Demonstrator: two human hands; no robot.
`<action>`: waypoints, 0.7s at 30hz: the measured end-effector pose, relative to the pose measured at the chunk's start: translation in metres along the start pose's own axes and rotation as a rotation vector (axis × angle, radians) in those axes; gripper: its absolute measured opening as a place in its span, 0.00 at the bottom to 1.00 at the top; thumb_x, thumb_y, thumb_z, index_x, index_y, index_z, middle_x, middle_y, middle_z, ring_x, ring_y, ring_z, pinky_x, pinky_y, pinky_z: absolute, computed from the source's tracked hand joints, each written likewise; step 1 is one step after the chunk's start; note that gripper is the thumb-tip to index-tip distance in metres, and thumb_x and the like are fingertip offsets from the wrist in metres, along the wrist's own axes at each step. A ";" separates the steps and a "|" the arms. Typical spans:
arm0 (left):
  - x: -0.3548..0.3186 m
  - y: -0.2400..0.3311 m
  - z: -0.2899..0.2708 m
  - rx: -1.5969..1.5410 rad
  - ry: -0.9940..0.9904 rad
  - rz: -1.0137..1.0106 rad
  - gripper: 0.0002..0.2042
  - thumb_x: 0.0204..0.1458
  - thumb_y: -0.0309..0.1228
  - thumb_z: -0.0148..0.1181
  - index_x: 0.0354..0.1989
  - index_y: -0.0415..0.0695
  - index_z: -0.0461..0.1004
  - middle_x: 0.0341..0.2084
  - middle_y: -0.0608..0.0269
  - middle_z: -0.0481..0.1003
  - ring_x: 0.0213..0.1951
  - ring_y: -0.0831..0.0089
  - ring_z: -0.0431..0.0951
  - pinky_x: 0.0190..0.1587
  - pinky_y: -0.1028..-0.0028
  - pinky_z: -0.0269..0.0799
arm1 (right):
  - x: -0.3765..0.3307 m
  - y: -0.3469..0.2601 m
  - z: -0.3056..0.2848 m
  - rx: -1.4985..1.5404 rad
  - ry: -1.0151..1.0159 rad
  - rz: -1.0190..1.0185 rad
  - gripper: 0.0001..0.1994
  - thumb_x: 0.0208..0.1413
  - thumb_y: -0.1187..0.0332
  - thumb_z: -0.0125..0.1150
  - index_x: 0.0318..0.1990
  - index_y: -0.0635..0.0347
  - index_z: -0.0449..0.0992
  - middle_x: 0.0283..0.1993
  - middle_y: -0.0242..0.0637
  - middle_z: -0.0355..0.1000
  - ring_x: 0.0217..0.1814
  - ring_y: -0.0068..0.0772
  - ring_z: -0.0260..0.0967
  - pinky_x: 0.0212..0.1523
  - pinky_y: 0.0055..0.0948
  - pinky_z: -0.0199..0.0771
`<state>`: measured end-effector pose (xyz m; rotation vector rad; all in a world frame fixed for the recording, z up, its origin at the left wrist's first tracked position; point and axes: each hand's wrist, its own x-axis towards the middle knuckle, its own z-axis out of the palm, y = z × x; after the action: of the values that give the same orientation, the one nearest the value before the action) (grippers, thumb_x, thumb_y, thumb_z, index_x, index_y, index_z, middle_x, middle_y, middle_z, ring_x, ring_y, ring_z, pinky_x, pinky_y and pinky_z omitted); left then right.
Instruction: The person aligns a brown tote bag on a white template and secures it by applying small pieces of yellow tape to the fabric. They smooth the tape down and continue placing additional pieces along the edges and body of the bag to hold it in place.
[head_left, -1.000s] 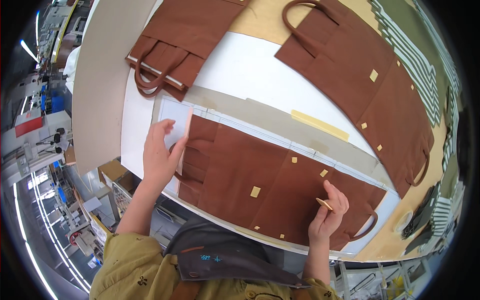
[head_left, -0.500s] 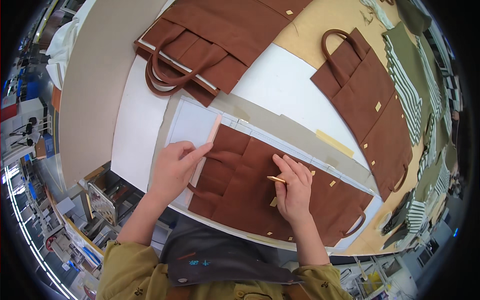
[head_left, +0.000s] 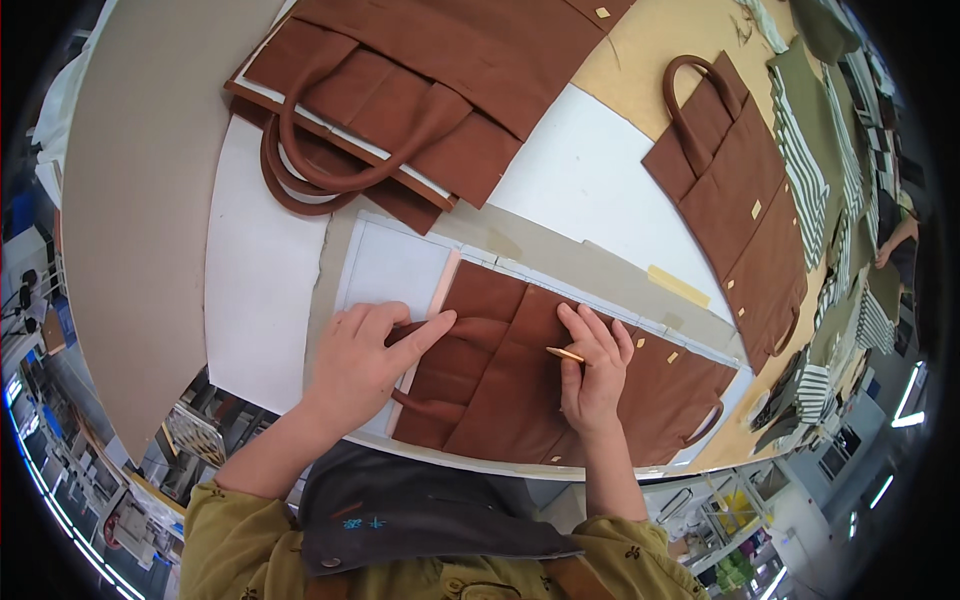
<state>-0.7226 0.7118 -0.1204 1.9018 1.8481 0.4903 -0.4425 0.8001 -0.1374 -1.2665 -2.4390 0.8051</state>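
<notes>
A brown leather bag panel (head_left: 540, 375) with carrying handles lies on a white pattern sheet (head_left: 395, 265) in front of me. My left hand (head_left: 365, 360) is at its left end, fingers bent round the looped bag handle (head_left: 478, 332), the thumb reaching over a pale pink strip (head_left: 446, 280). Part of the loop is hidden under the hand. A short pencil (head_left: 565, 354) is held by my right hand (head_left: 597, 375), its point toward the left. That hand's fingers stretch over the leather near the panel's far edge.
Stacked brown bag pieces (head_left: 400, 80) with looped handles lie at the far left. Another brown bag panel (head_left: 735, 195) lies to the right, dotted with small yellow tags. Striped and olive fabric (head_left: 800, 150) covers the right side. A person's arm (head_left: 897, 240) shows at the far right.
My view has shifted, and the far bag pieces appear larger. My left thumb has moved away from the fingers, over the handle. My right hand stays on the panel with the pencil.
</notes>
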 end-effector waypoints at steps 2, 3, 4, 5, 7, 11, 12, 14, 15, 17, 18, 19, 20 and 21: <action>0.002 0.001 -0.003 0.014 -0.018 -0.003 0.26 0.47 0.23 0.58 0.57 0.59 0.79 0.36 0.67 0.69 0.37 0.65 0.72 0.41 0.67 0.67 | 0.001 -0.001 0.000 -0.006 0.001 0.001 0.02 0.61 0.71 0.57 0.37 0.52 0.71 0.62 0.34 0.76 0.68 0.35 0.68 0.71 0.41 0.48; 0.002 0.001 -0.002 0.014 -0.021 -0.002 0.26 0.47 0.23 0.58 0.57 0.59 0.79 0.36 0.67 0.69 0.37 0.65 0.71 0.41 0.67 0.66 | 0.001 -0.001 0.000 -0.009 0.010 -0.005 0.02 0.61 0.71 0.57 0.37 0.52 0.71 0.61 0.34 0.76 0.68 0.35 0.68 0.71 0.41 0.48; 0.002 0.000 -0.002 0.018 -0.024 -0.001 0.26 0.47 0.23 0.59 0.57 0.59 0.79 0.36 0.67 0.69 0.37 0.65 0.71 0.41 0.67 0.66 | 0.001 -0.001 0.001 -0.009 0.021 -0.012 0.01 0.61 0.71 0.56 0.37 0.52 0.71 0.61 0.34 0.76 0.68 0.35 0.68 0.71 0.41 0.47; 0.002 0.000 -0.001 0.021 -0.026 0.000 0.26 0.47 0.23 0.59 0.57 0.59 0.79 0.36 0.67 0.69 0.37 0.65 0.71 0.41 0.67 0.66 | 0.001 0.000 0.003 -0.010 0.032 -0.020 0.01 0.61 0.71 0.56 0.37 0.52 0.71 0.61 0.34 0.76 0.68 0.35 0.68 0.71 0.41 0.47; 0.004 0.000 -0.001 0.026 -0.034 -0.002 0.26 0.47 0.22 0.59 0.57 0.58 0.79 0.35 0.67 0.69 0.37 0.65 0.71 0.41 0.66 0.66 | 0.003 -0.003 0.001 -0.025 0.029 -0.015 0.01 0.62 0.70 0.56 0.37 0.52 0.71 0.61 0.34 0.77 0.67 0.35 0.69 0.71 0.41 0.47; 0.005 0.000 0.000 0.031 -0.042 -0.002 0.27 0.46 0.21 0.59 0.57 0.58 0.79 0.36 0.67 0.70 0.37 0.65 0.72 0.41 0.66 0.66 | 0.004 -0.002 0.001 -0.022 0.038 -0.007 0.02 0.62 0.69 0.57 0.36 0.51 0.71 0.60 0.33 0.77 0.67 0.34 0.69 0.71 0.41 0.47; 0.004 0.000 0.000 0.034 -0.037 0.000 0.27 0.46 0.20 0.59 0.57 0.58 0.78 0.36 0.67 0.70 0.37 0.65 0.72 0.41 0.66 0.66 | 0.004 -0.003 0.001 -0.021 0.038 -0.005 0.02 0.63 0.69 0.57 0.36 0.51 0.71 0.60 0.32 0.77 0.67 0.34 0.69 0.71 0.41 0.47; 0.003 -0.001 0.002 0.041 -0.028 0.002 0.27 0.46 0.20 0.59 0.57 0.58 0.78 0.36 0.67 0.70 0.38 0.65 0.72 0.41 0.66 0.66 | 0.005 -0.003 0.001 -0.017 0.038 -0.002 0.03 0.63 0.68 0.57 0.36 0.51 0.72 0.60 0.32 0.77 0.67 0.33 0.69 0.71 0.40 0.47; 0.003 -0.002 0.002 0.065 -0.035 0.015 0.27 0.46 0.22 0.59 0.58 0.58 0.78 0.37 0.68 0.70 0.38 0.67 0.72 0.41 0.67 0.65 | 0.005 -0.003 0.001 -0.016 0.041 -0.002 0.03 0.63 0.68 0.57 0.36 0.51 0.72 0.60 0.32 0.77 0.67 0.33 0.69 0.71 0.40 0.47; 0.002 -0.005 0.002 0.112 -0.050 0.043 0.28 0.46 0.26 0.58 0.60 0.58 0.76 0.38 0.70 0.69 0.39 0.70 0.72 0.40 0.69 0.64 | 0.005 -0.002 0.002 -0.014 0.046 0.000 0.03 0.63 0.68 0.57 0.35 0.51 0.72 0.60 0.31 0.77 0.67 0.32 0.69 0.71 0.40 0.47; 0.003 -0.005 0.002 0.112 -0.046 0.044 0.28 0.46 0.26 0.58 0.60 0.58 0.76 0.38 0.70 0.69 0.39 0.70 0.72 0.40 0.69 0.64 | 0.005 -0.002 0.002 -0.017 0.045 0.002 0.03 0.63 0.68 0.58 0.35 0.50 0.72 0.60 0.31 0.77 0.67 0.32 0.70 0.71 0.40 0.47; 0.005 -0.004 0.002 0.111 -0.042 0.046 0.28 0.46 0.26 0.58 0.59 0.58 0.77 0.38 0.70 0.69 0.39 0.70 0.72 0.40 0.69 0.64 | 0.005 -0.001 0.002 -0.021 0.045 0.005 0.03 0.63 0.68 0.58 0.35 0.50 0.72 0.60 0.31 0.77 0.67 0.32 0.70 0.71 0.40 0.48; 0.006 -0.004 0.002 0.110 -0.039 0.048 0.28 0.45 0.26 0.59 0.59 0.58 0.77 0.38 0.70 0.69 0.39 0.70 0.72 0.40 0.69 0.64 | 0.005 -0.001 0.002 -0.025 0.044 0.008 0.03 0.63 0.67 0.58 0.35 0.50 0.72 0.60 0.30 0.77 0.67 0.32 0.70 0.70 0.40 0.48; 0.007 -0.003 0.001 0.098 -0.039 0.032 0.27 0.46 0.23 0.59 0.58 0.57 0.78 0.37 0.69 0.70 0.39 0.68 0.72 0.41 0.68 0.65 | 0.006 -0.001 0.002 -0.020 0.033 0.011 0.03 0.63 0.67 0.58 0.35 0.49 0.72 0.60 0.30 0.77 0.67 0.31 0.70 0.70 0.40 0.48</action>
<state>-0.7245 0.7184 -0.1228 1.9934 1.8502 0.3771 -0.4473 0.8040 -0.1384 -1.2908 -2.4228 0.7582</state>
